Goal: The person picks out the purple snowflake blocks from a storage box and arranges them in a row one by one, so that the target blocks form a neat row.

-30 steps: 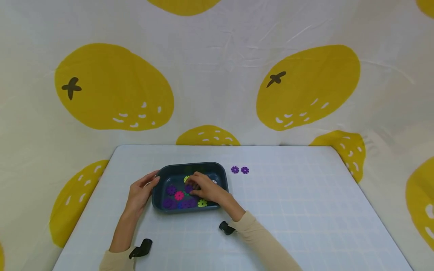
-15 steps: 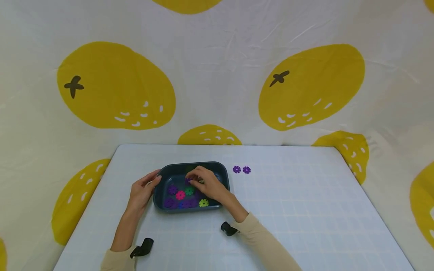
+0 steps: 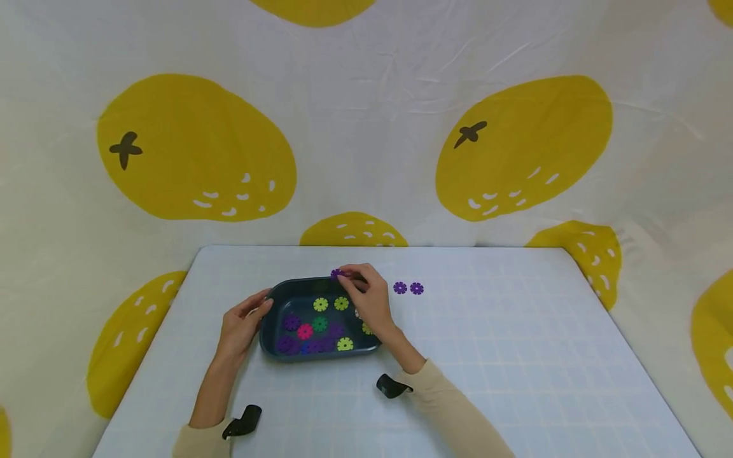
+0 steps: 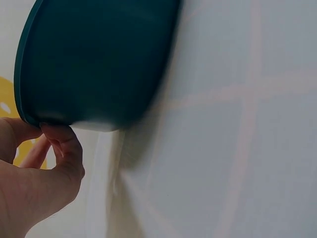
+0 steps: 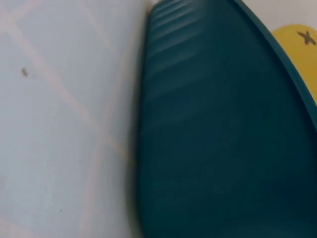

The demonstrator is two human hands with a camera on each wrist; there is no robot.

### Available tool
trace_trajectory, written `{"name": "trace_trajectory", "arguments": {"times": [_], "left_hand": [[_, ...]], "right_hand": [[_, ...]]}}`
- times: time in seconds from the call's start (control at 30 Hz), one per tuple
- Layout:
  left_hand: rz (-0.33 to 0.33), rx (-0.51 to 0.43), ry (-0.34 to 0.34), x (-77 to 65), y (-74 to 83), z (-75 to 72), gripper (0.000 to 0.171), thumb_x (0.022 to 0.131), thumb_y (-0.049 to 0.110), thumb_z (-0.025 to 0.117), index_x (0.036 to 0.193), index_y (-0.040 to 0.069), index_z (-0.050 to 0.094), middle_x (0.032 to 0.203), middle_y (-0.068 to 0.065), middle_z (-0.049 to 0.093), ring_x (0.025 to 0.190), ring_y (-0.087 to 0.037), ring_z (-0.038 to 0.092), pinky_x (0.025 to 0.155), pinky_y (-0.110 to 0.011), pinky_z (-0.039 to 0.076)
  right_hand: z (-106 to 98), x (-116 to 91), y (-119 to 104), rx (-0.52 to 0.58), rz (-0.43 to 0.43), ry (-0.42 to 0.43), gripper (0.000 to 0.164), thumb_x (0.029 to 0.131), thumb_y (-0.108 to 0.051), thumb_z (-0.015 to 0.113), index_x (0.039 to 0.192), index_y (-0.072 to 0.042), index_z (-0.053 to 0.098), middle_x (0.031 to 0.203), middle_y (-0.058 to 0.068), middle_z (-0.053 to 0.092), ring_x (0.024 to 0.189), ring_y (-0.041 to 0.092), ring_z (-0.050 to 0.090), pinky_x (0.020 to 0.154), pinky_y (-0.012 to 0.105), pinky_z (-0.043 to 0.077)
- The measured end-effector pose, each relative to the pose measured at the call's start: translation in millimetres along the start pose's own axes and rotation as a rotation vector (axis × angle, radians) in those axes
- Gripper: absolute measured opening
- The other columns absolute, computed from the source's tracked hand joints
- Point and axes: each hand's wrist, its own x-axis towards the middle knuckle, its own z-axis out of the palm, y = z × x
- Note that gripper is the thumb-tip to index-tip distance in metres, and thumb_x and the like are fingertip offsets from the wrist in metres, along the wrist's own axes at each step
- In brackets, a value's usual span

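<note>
A dark teal tray (image 3: 279, 304) stands on the table with several flower-shaped plastic discs in it, purple, yellow-green, pink, green and blue. My left hand (image 3: 239, 327) holds the tray's left end; the left wrist view shows thumb and fingers (image 4: 62, 144) pinching the rim. Over the far rim, my right hand (image 3: 371, 299) pinches a purple flower disc (image 3: 335, 273) between thumb and fingertips. That hand covers part of the tray's right side. The right wrist view holds only the tray's outer wall (image 5: 213, 124), not the hand.
To the right of the tray, two purple flower discs lie side by side, a left one (image 3: 400, 288) and a right one (image 3: 417, 289). The white gridded table (image 3: 515, 356) ends at a fruit-printed cloth (image 3: 366, 127) behind.
My right hand has lifted a purple disc out of the tray and moved it up to the far rim. Yellow-green discs formerly under that hand now show. The left hand stays put.
</note>
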Motion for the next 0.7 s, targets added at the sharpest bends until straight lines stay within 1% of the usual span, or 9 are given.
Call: {"name": "trace_trajectory", "arguments": {"times": [0.03,0.1,0.2,0.27,0.43,0.53,0.7], "left_hand": [[0.002,-0.003,-0.002,-0.1,-0.4,0.4,0.054,0.096,0.032,0.075,0.143,0.009,0.062,0.123,0.002,0.057,0.099,-0.005,0.055,0.078,-0.018,0.050],[0.006,0.000,-0.004,0.0,-1.4,0.8,0.053,0.097,0.032,0.075,0.143,0.009,0.062,0.122,0.002,0.057,0.098,-0.005,0.056,0.078,-0.018,0.050],[0.004,0.011,0.006,-0.5,-0.7,1.1,0.054,0.096,0.033,0.075,0.142,0.009,0.062,0.123,0.001,0.057,0.098,-0.004,0.056,0.077,-0.017,0.050],[0.006,0.016,0.011,-0.5,0.0,1.4,0.054,0.096,0.033,0.075,0.142,0.009,0.062,0.125,0.000,0.057,0.099,-0.004,0.056,0.077,-0.017,0.050],[0.015,0.021,0.008,0.0,1.2,1.6,0.053,0.097,0.032,0.075,0.143,0.009,0.062,0.128,-0.002,0.057,0.100,-0.004,0.056,0.078,-0.017,0.050],[0.012,0.023,0.015,-0.2,0.8,0.8,0.053,0.097,0.032,0.075,0.142,0.009,0.062,0.126,-0.001,0.057,0.099,-0.004,0.056,0.077,-0.017,0.050],[0.012,0.017,0.005,0.6,-0.3,-0.1,0.054,0.096,0.032,0.075,0.143,0.009,0.062,0.123,0.001,0.057,0.098,-0.004,0.056,0.077,-0.017,0.050]], "right_hand": [[-1.8,0.7,-5.9,0.010,0.033,0.023,0.017,0.093,0.011,0.069,0.110,0.011,0.069,0.103,0.025,0.066,0.094,0.035,0.066,0.085,0.031,0.058],[-4.3,1.3,-7.7,0.012,0.080,0.047,0.018,0.093,0.009,0.069,0.112,0.011,0.069,0.105,0.025,0.066,0.095,0.035,0.066,0.086,0.030,0.058],[-8.4,2.0,-10.8,0.005,0.134,0.042,0.020,0.095,0.005,0.069,0.115,0.009,0.070,0.108,0.023,0.067,0.099,0.034,0.065,0.089,0.030,0.057],[-12.8,3.2,-12.3,0.005,0.162,0.042,0.021,0.096,0.004,0.069,0.116,0.009,0.069,0.110,0.023,0.067,0.100,0.034,0.065,0.090,0.029,0.056],[-27.6,7.6,-9.2,0.039,0.220,0.082,0.022,0.096,0.004,0.069,0.117,0.010,0.068,0.114,0.025,0.067,0.103,0.035,0.063,0.090,0.024,0.055],[-36.6,9.8,-2.7,0.046,0.248,0.093,0.024,0.096,0.004,0.069,0.118,0.011,0.067,0.114,0.027,0.067,0.104,0.037,0.063,0.088,0.021,0.054],[-49.0,8.8,26.4,0.015,0.284,0.138,0.025,0.095,-0.001,0.072,0.119,0.008,0.069,0.113,0.025,0.068,0.104,0.037,0.063,0.088,0.017,0.052]]}}
